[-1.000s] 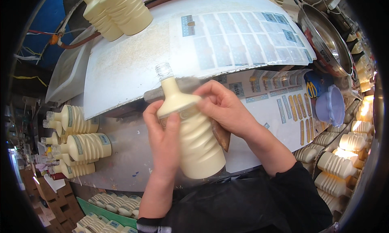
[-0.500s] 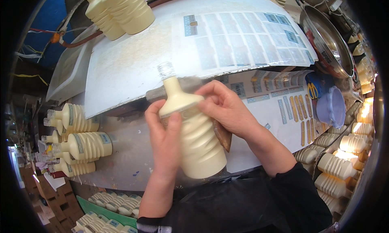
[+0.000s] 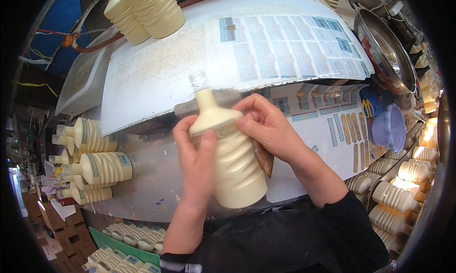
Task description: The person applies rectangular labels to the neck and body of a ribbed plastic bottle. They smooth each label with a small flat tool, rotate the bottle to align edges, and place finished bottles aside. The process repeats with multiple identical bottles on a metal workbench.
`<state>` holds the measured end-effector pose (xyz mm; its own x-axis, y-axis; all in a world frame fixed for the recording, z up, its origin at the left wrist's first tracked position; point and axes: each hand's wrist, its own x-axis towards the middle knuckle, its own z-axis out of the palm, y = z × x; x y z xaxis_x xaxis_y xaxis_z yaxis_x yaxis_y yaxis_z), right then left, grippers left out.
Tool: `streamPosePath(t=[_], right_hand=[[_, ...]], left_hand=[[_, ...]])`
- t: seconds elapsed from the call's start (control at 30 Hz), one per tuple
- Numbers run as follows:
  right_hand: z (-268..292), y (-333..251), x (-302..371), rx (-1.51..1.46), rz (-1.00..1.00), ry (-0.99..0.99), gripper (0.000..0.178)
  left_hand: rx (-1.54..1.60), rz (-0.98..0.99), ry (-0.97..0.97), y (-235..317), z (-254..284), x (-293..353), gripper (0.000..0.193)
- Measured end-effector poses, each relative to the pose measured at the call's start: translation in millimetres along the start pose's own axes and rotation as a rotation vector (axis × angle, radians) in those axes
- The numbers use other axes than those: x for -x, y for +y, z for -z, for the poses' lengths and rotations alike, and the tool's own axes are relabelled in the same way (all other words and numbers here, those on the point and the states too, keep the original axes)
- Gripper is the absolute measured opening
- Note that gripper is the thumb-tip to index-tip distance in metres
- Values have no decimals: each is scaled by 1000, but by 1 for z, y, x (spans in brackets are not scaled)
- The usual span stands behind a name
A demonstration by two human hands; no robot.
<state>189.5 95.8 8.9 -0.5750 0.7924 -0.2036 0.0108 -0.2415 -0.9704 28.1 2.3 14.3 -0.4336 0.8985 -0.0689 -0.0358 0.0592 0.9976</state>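
Observation:
A cream ribbed plastic bottle (image 3: 235, 164) with a clear uncapped neck is upright between both hands, over the table's front edge. My left hand (image 3: 195, 164) wraps its left side, thumb on the shoulder. My right hand (image 3: 268, 126) presses fingers on a narrow label band around the bottle's shoulder. A brown object (image 3: 263, 158) shows partly behind the bottle under my right hand.
Sticker sheets (image 3: 294, 40) lie on a white board behind. Labelled cream bottles (image 3: 90, 164) lie stacked at the left, others (image 3: 142, 9) at the top and unlabelled ones (image 3: 399, 187) at the right. A metal bowl (image 3: 382, 50) and a lilac cup (image 3: 389, 128) sit right.
The bottle has shifted slightly and my fingers have moved along the label band at its shoulder; both hands stay on it.

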Motion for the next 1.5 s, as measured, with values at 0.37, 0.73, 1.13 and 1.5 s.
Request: streamPosePath(t=[0.37, 0.73, 1.13, 1.5], right_hand=[[-8, -12, 3, 135, 16, 70, 31], [-12, -12, 2, 206, 36, 117, 30], [7, -13, 3, -153, -56, -33, 25], [-2, -7, 3, -83, 21, 22, 23]], left_hand=[[-1, -9, 16, -2, 0, -1, 44], [0, -10, 11, 0, -1, 0, 45], [149, 105, 46, -1, 4, 0, 38], [553, 190, -62, -12, 13, 0, 49]])
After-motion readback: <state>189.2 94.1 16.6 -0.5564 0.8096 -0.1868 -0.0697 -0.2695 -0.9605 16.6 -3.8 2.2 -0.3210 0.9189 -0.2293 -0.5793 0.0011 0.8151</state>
